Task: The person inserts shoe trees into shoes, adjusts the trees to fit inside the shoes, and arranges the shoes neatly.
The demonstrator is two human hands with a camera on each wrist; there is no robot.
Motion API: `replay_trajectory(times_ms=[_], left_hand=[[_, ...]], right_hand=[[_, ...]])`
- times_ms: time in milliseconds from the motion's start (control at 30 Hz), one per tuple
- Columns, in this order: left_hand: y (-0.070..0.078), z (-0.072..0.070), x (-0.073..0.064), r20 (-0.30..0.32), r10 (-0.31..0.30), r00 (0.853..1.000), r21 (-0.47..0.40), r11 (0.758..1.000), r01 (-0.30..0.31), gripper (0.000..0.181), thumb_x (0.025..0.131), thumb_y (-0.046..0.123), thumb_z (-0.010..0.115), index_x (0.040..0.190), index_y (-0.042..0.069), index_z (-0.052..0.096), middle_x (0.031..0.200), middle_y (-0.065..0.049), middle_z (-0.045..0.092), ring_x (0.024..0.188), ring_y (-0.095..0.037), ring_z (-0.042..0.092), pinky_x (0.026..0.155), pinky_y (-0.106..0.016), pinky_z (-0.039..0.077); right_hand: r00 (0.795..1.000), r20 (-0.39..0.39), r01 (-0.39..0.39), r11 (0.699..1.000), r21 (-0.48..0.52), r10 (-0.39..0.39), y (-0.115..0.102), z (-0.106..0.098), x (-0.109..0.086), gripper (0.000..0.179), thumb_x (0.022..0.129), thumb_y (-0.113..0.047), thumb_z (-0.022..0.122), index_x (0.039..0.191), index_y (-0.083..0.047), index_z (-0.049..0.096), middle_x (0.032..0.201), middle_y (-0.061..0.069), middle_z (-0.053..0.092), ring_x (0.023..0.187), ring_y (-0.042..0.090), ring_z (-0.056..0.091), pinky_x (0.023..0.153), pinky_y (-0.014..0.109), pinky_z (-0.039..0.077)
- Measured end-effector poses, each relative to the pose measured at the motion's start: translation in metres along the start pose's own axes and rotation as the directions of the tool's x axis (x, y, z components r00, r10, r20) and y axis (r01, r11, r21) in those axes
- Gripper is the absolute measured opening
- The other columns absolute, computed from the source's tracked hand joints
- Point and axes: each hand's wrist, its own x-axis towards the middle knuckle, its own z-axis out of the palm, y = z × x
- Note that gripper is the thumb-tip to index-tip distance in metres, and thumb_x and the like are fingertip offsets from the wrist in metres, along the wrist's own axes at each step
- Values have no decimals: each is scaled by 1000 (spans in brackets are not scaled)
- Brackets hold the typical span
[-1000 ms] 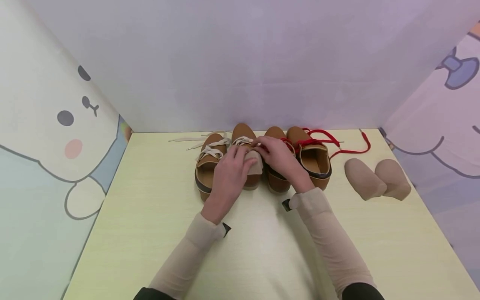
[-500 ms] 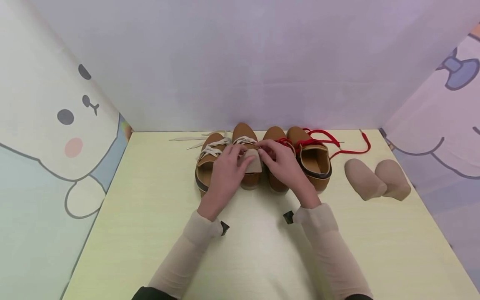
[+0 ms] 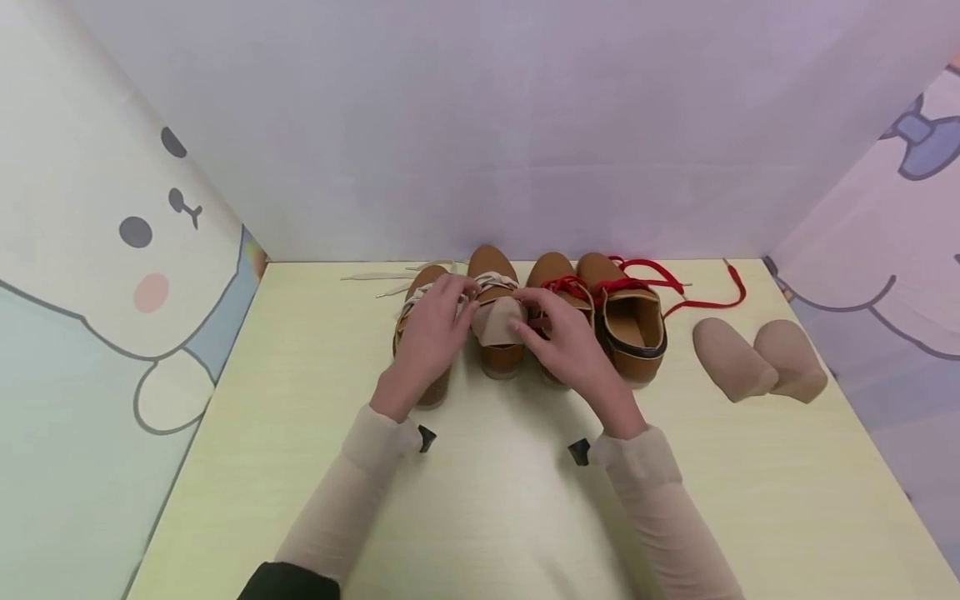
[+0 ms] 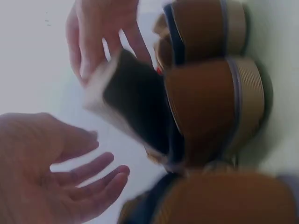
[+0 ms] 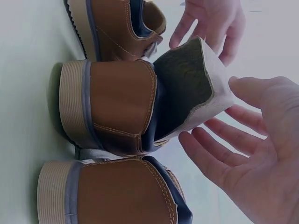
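Note:
A beige moulded shoe insert (image 3: 498,322), hollow at its back end, sticks up out of the opening of a brown shoe (image 5: 117,102) with white laces. On its right side my right hand (image 3: 573,346) touches it, the thumb tip at its corner and the other fingers fairly straight along its edge. My left hand (image 3: 427,333) is apart from the insert, fingers loosely bent and spread, over the leftmost brown shoe (image 3: 433,392). That shoe's opening is hidden under the hand. The left wrist view shows a gap between the left hand (image 4: 60,172) and the insert (image 4: 100,88).
Two brown shoes with red laces, one nearer (image 3: 551,265) and one at the right (image 3: 637,354), stand in the same row. Two more beige inserts (image 3: 731,358) lie on the table at the right. A pale wall (image 3: 480,125) rises behind the row.
My left hand has let go of the insert and moved left over the leftmost shoe. My right hand has shifted slightly toward me, and more of the insert shows.

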Motion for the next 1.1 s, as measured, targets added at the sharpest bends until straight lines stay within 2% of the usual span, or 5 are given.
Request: replay_trajectory(times_ms=[200, 367, 633, 833, 1100], left_hand=[[-23, 6, 15, 122, 55, 991, 187, 979, -77, 32, 103, 14, 65, 134, 9, 64, 130, -10, 65, 119, -30, 63, 103, -46, 51], [-33, 14, 22, 167, 56, 984, 224, 970, -93, 33, 106, 19, 61, 138, 11, 60, 135, -10, 65, 119, -31, 67, 101, -47, 54], [-41, 20, 25, 149, 101, 984, 180, 975, -127, 26, 109, 20, 56, 132, 10, 61, 116, -8, 72, 97, -24, 70, 84, -40, 58], [-45, 24, 23, 118, 91, 989, 162, 981, -110, 24, 110, 22, 54, 131, 13, 61, 115, -6, 73, 94, -21, 70, 81, -38, 58], [-44, 24, 23, 98, 107, 989, 141, 983, -120, 23, 110, 22, 53, 129, 12, 62, 113, -6, 74, 90, -21, 68, 79, -37, 56]], right_hand=[[1000, -2, 8, 1000, -13, -8, 1, 4, -2, 50, 97, -18, 75, 142, -9, 56, 131, 10, 66, 116, 26, 66, 95, 48, 60], [1000, 1, 9, 1000, -22, -9, 0, 5, -3, 50, 97, -18, 75, 142, -9, 56, 132, 11, 66, 116, 27, 66, 96, 49, 60], [1000, -6, 15, 999, -47, -16, 0, 6, -3, 49, 99, -20, 73, 144, -10, 55, 132, 10, 65, 116, 26, 66, 96, 46, 60], [999, -21, 32, 997, -68, -34, 2, 8, -2, 48, 100, -19, 72, 144, -9, 56, 130, 11, 66, 112, 26, 67, 94, 45, 61], [999, -31, 41, 994, -99, -44, 5, 10, 3, 48, 101, -19, 70, 145, -8, 56, 131, 12, 66, 112, 27, 67, 95, 47, 60]])
